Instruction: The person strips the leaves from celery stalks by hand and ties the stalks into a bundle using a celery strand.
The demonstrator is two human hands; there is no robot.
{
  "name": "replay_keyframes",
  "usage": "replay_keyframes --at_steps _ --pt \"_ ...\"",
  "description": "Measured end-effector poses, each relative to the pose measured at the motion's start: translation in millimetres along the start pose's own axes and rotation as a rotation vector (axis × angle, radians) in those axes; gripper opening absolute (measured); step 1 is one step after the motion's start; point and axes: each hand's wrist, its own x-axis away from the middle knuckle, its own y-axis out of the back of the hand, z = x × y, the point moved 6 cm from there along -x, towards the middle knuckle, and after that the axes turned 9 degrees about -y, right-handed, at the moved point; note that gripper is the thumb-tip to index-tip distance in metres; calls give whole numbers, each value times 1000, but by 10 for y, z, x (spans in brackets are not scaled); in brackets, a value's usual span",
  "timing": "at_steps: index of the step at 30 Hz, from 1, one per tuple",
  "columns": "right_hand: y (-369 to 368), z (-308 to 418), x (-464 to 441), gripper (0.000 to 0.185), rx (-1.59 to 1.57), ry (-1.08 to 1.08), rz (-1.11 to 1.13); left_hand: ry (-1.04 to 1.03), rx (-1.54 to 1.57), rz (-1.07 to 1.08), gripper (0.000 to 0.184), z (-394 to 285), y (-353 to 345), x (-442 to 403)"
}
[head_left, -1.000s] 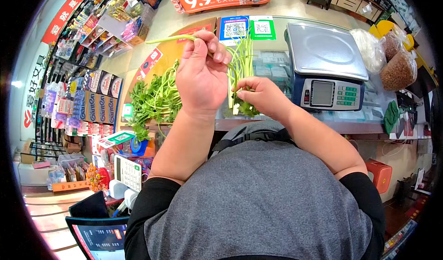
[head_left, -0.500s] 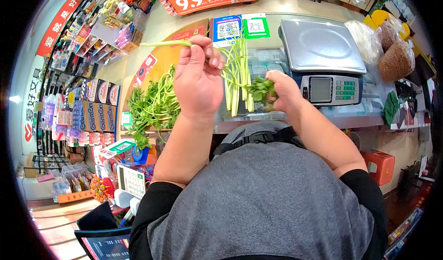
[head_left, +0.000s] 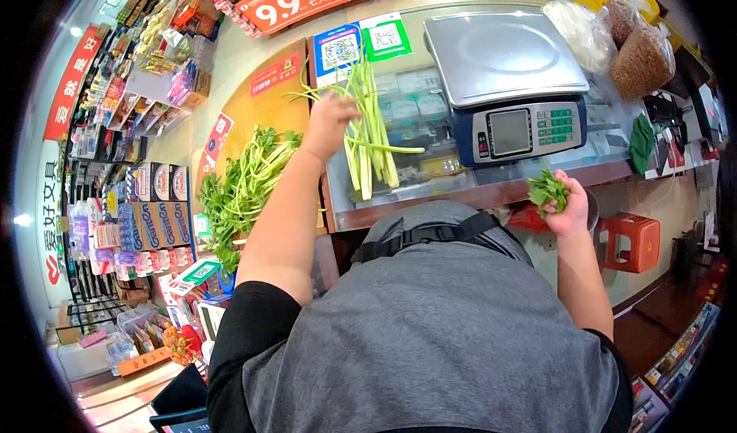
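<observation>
My left hand [head_left: 330,126] is over the left edge of the stripped stalks, its fingers closed round a celery stalk [head_left: 399,150] whose thick end points right across the others. Beneath it a bunch of pale green celery stalks [head_left: 371,126] lies lengthwise on the glass counter. In my right hand [head_left: 572,209], low and right of the counter's front edge, is a clump of celery leaves [head_left: 546,190], held in curled fingers. Leafy celery [head_left: 249,180] is heaped to the left of my left forearm, on the yellow wooden part of the counter.
A digital scale [head_left: 507,72] stands right of the stalks, with bags of brown pellets [head_left: 641,63] and a white plastic bag [head_left: 580,38] beyond. QR code cards [head_left: 385,37] lie at the back. A red stool [head_left: 631,241] is below right, near a partly hidden bin [head_left: 592,209].
My left hand has lowered the celery stalk from above the counter onto the stripped stalks. My right hand has carried the leaves right and down, past the counter's front edge.
</observation>
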Motion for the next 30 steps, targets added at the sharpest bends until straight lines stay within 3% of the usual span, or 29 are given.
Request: replay_keyframes --at_steps 2,5,7,8,9,10,15,17,23,27,30 --pt "402 138 112 6 -82 9 -93 123 -110 134 36 25 -323 260" --pt "1168 367 205 15 -164 96 -212 392 -62 -94 37 5 -249 327" --pt "1446 482 300 16 -228 114 -280 652 -159 -212 35 10 -210 506" --pt "1605 564 398 17 -258 146 -327 861 6 -200 35 195 -351 630" --pt "1834 628 452 16 -309 180 -304 802 -16 -172 38 427 -586 789" --pt "2231 680 456 16 -371 186 -300 859 0 -22 41 156 -507 653" --pt "3096 1111 719 24 -529 303 -611 802 23 -57 43 155 -697 778" --pt "3426 1366 745 24 -550 322 -688 950 35 -3 44 -249 -535 607" --pt "4373 2169 614 26 -502 360 -889 1074 165 -61 39 -114 -511 1152" --pt "4914 2634 430 28 -531 369 -910 1227 232 -120 36 -194 -424 1511" --pt "4881 2868 431 31 -500 383 -1000 1281 110 -33 36 -241 -297 1706"
